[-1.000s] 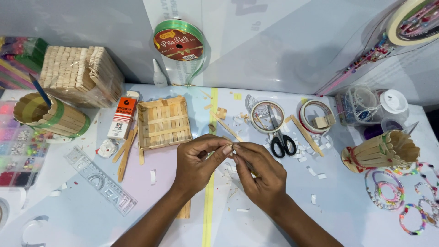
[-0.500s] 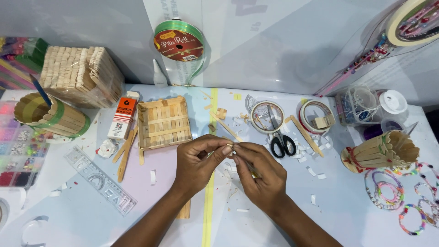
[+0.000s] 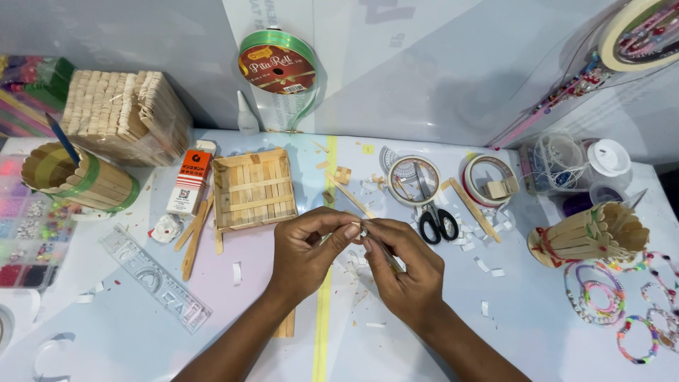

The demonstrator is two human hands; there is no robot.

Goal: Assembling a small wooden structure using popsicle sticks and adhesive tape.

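My left hand [image 3: 304, 253] and my right hand [image 3: 404, 269] meet at the middle of the table, fingertips pinched together on a thin wooden craft stick [image 3: 385, 256] with a small white scrap at its tip. The stick slants down under my right fingers. Just behind my hands lies a square panel of glued craft sticks [image 3: 253, 188]. Another flat stick piece [image 3: 286, 327] shows on the table under my left wrist.
Black-handled scissors [image 3: 431, 212] lie on tape rolls [image 3: 488, 178] at right. A stick-built cup [image 3: 587, 233] and bead bracelets [image 3: 622, 311] sit far right. At left are a clear ruler [image 3: 155, 279], loose sticks [image 3: 192, 230], a glue box [image 3: 189, 182], a stick holder [image 3: 78, 177] and a bead tray [image 3: 21, 240].
Both hands stay in place; my fingers have shifted slightly on the stick, with my right hand turned a little.
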